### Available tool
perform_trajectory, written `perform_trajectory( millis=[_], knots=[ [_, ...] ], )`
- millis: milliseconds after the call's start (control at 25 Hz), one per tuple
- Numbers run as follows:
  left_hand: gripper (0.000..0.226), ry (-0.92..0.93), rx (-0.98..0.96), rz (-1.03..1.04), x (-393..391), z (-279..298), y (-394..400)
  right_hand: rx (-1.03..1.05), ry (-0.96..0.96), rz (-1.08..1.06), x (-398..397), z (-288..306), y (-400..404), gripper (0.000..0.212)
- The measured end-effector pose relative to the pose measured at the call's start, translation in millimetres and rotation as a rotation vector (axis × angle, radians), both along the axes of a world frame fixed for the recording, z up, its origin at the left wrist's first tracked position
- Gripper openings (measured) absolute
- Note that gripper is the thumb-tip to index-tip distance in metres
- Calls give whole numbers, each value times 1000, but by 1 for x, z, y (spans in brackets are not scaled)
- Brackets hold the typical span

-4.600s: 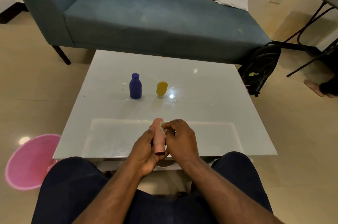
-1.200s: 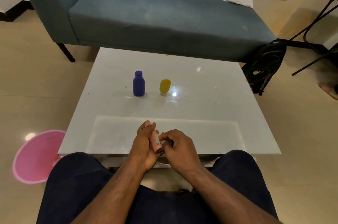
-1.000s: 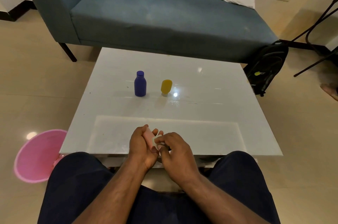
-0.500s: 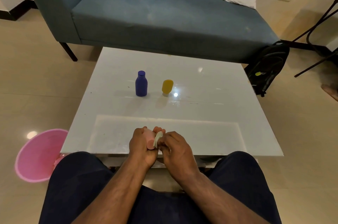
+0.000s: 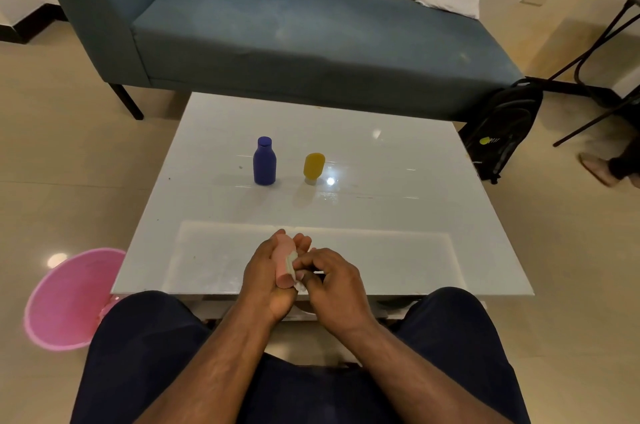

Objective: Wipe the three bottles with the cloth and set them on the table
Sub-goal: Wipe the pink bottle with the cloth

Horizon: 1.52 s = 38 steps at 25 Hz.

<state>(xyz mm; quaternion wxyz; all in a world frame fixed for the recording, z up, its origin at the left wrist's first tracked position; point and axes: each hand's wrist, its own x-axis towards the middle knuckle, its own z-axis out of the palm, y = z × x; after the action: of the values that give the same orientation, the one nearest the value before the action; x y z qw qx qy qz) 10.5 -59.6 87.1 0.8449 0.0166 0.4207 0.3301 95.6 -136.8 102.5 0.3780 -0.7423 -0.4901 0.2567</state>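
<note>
Head view: pink bottle [image 5: 283, 259] lengthwise in left hand [image 5: 266, 276] (cap end nearest).

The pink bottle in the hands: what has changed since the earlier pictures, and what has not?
The right hand has rubbed the cloth from the top of the pink bottle down toward its lower end. The left hand still grips it. The blue bottle and yellow bottle stayed standing on the table.

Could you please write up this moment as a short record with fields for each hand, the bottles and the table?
left hand: grips small pink plastic bottle
right hand: pinches pale cloth against the pink bottle
on table: upright blue plastic bottle; yellow plastic bottle to its right, cap down
table: glossy white table
</note>
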Motion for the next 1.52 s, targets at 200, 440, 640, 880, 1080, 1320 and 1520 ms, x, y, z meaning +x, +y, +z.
perform_trajectory(
  millis=[200,440,640,880,1080,1320,1520],
  knots=[
    [35,15,94,-161,1,-1,-8,-35,49,-123,18,9,18,12],
    [34,-41,86,-226,3,5,-14,-75,80,-164,33,13,40,15],
    [37,37,125,-178,2,-7,-6,-38,229,-213,15,6,18,14],
    [40,45,149,-269,4,-5,-6,-68,342,-236,16,4,11,15],
    [50,173,160,-392,10,-9,-14,-67,123,-152,34,13,22,12],
    [43,578,677,-742,16,-18,-20,-116,50,-160,57,15,29,23],
    [7,974,1022,-948,17,-31,-33,-210,-114,8,42,8,15,42]
  ],
)
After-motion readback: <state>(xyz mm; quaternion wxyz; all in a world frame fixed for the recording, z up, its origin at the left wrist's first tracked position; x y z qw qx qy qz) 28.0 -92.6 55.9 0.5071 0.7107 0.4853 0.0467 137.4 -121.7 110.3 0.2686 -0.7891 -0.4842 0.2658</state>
